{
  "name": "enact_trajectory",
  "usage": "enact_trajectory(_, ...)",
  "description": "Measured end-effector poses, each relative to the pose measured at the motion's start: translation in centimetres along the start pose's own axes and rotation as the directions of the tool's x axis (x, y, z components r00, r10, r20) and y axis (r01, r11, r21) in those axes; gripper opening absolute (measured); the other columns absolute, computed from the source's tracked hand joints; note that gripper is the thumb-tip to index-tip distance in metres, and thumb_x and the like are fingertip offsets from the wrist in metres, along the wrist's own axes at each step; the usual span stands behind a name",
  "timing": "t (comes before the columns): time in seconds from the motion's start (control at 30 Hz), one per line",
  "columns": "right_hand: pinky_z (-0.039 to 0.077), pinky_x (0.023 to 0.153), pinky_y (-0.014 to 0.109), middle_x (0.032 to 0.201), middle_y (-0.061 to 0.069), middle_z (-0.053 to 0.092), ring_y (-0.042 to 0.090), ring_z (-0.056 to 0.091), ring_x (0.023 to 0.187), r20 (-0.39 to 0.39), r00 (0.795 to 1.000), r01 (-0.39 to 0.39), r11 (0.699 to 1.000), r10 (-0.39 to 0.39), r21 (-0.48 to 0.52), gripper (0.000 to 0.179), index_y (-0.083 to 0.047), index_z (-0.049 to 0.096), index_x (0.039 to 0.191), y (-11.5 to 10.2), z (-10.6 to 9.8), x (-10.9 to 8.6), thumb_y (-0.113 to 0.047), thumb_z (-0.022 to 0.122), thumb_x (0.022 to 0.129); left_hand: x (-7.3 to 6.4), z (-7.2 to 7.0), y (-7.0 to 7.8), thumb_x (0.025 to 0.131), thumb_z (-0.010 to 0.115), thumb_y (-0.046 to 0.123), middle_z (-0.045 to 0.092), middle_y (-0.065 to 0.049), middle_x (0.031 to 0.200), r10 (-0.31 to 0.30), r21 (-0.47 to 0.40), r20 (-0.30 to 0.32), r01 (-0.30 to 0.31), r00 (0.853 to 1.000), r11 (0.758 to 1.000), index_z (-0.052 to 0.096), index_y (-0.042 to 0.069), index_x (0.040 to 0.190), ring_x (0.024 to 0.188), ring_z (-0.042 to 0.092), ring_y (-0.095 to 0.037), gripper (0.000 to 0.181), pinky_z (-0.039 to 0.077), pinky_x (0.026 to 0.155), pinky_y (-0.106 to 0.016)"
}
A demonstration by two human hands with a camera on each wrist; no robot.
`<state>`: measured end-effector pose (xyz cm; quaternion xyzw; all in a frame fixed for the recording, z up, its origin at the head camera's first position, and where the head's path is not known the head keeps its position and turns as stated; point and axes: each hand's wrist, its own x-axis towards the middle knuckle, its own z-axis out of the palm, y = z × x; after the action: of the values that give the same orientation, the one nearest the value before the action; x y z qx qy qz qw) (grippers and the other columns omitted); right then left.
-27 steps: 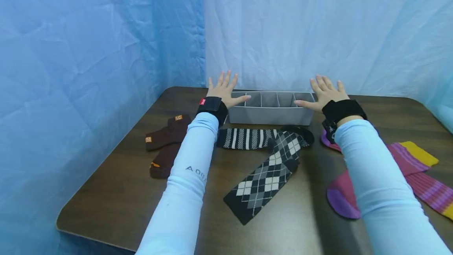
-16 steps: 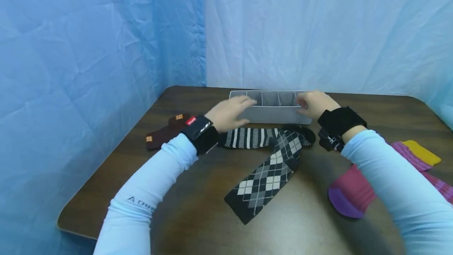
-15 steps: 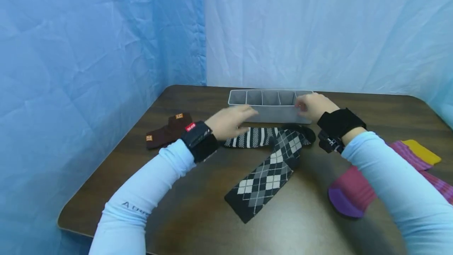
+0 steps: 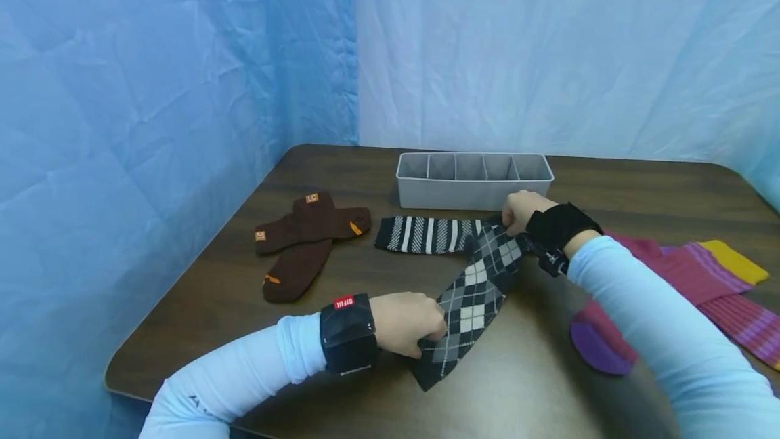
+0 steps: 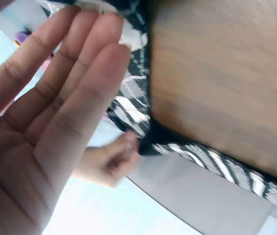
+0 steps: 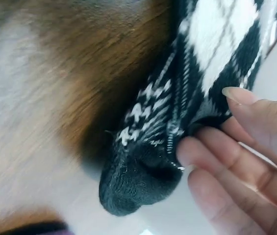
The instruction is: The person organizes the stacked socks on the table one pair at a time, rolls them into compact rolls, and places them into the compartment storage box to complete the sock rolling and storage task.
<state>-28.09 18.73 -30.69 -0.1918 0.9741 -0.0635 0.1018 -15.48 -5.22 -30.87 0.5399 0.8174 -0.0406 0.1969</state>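
As head view shows, all socks lie outside the long pale-grey plastic box w/ 5 compartments (image 4: pixel 475 195), so work looks barely begun. Black/grey/white argyle knit sock (image 4: pixel 472 314) is on the dark wood-look table (image 4: pixel 524 371), diag. across a b/w striped knit sock (image 4: pixel 429 234). L hand (image 4: pixel 405 322) is bent at its cuff, R hand (image 4: pixel 525 210) at its far end. No hand on the dark-brown knit socks w/ orange marks (image 4: pixel 313 219), crossed at left, nor on the pink/purple/yellow socks (image 4: pixel 695 276) at right; those prob. remain to do. Writing: brown socks' orange tags read approx. "LC"; red tag on L black wristband (image 4: pixel 349 337) not surely legible.

L wrist view: fingers slightly bent, tips at argyle fabric; can't tell if pinching.

R wrist view: thumb & curled fingers pinch argyle end, nr striped sock's dark toe; no writing seen.
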Motion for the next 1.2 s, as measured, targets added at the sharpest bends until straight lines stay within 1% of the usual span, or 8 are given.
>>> enact_trajectory(0.27,0.043,0.058,0.028,0.072,0.005,0.061,0.016,0.052,0.063,-0.012,1.000,0.020,0.999,-0.021,-0.040,0.007,-0.005,0.063,0.074,-1.5,-0.1,0.7,-0.002,0.065,0.068,0.8,0.4,2.5,0.075,0.061,0.012,0.056,0.010,0.068,0.101,0.088,-0.087,-0.093,0.991,0.992,0.064,0.017,0.087,0.057,0.044,0.000,0.013,0.034,0.051,-0.010)
enact_trajectory(0.5,0.044,0.059,0.029,0.074,0.005,0.061,0.017,0.053,0.064,-0.007,1.000,-0.007,0.998,0.007,-0.057,0.009,-0.006,0.064,0.077,-2.3,0.0,1.0,-0.001,0.063,0.069,3.1,0.4,4.9,0.077,0.061,0.021,0.061,0.009,0.073,0.164,0.047,-0.090,-0.160,0.982,0.986,0.063,0.016,0.090,0.060,0.050,0.003,0.014,0.037,0.053,-0.008)
enact_trajectory(0.67,0.044,0.058,0.028,0.071,0.004,0.061,0.015,0.054,0.062,0.005,1.000,-0.023,0.997,0.024,-0.076,0.007,-0.007,0.064,0.075,-2.1,-0.1,1.2,-0.003,0.062,0.070,4.9,0.0,6.4,0.078,0.059,0.016,0.062,0.008,0.071,0.207,0.032,-0.110,-0.205,0.972,0.978,0.064,0.015,0.086,0.057,0.050,0.003,0.010,0.034,0.051,-0.006)
enact_trajectory(0.8,0.041,0.055,0.026,0.064,0.002,0.060,0.014,0.049,0.056,-0.011,1.000,0.000,0.994,-0.001,-0.111,0.006,-0.007,0.064,0.071,-2.0,-0.1,1.3,-0.002,0.060,0.071,6.2,-0.3,7.4,0.079,0.057,0.014,0.062,0.008,0.071,0.221,0.114,-0.130,-0.206,0.967,0.972,0.064,0.015,0.083,0.058,0.051,0.001,0.009,0.035,0.051,-0.008)
enact_trajectory(0.9,0.042,0.055,0.027,0.060,0.001,0.059,0.014,0.047,0.053,-0.040,0.998,0.043,0.987,-0.050,-0.156,0.008,-0.007,0.065,0.069,-2.2,0.0,1.0,-0.001,0.059,0.071,6.6,-0.2,8.1,0.079,0.056,0.015,0.061,0.010,0.072,0.216,0.207,-0.148,-0.183,0.965,0.961,0.063,0.019,0.080,0.061,0.053,0.001,0.008,0.038,0.052,-0.011)
enact_trajectory(1.03,0.045,0.056,0.029,0.057,0.000,0.057,0.012,0.047,0.052,-0.100,0.986,0.113,0.974,-0.135,-0.198,0.012,-0.007,0.064,0.065,-2.5,-0.8,0.0,0.002,0.058,0.071,6.3,-0.2,8.8,0.079,0.055,0.014,0.059,0.012,0.070,0.209,0.237,-0.169,-0.166,0.963,0.957,0.061,0.020,0.077,0.062,0.052,0.002,0.009,0.039,0.052,-0.012)
enact_trajectory(1.1,0.041,0.050,0.026,0.051,-0.003,0.050,0.011,0.040,0.047,-0.131,0.979,0.130,0.970,-0.159,-0.205,0.019,-0.008,0.059,0.055,-2.5,-1.8,-0.6,0.004,0.055,0.070,6.0,-0.5,9.1,0.079,0.054,0.014,0.059,0.012,0.071,0.211,0.248,-0.183,-0.162,0.960,0.955,0.061,0.021,0.078,0.063,0.053,0.002,0.009,0.040,0.053,-0.012)
enact_trajectory(1.2,0.036,0.046,0.024,0.048,-0.002,0.046,0.012,0.037,0.044,-0.150,0.980,0.096,0.974,-0.128,-0.205,0.023,-0.008,0.054,0.052,-2.3,-3.3,-1.6,0.007,0.054,0.069,5.7,-1.2,9.7,0.079,0.054,0.015,0.060,0.012,0.077,0.215,0.278,-0.198,-0.156,0.956,0.948,0.060,0.021,0.080,0.068,0.056,0.001,0.009,0.043,0.056,-0.013)
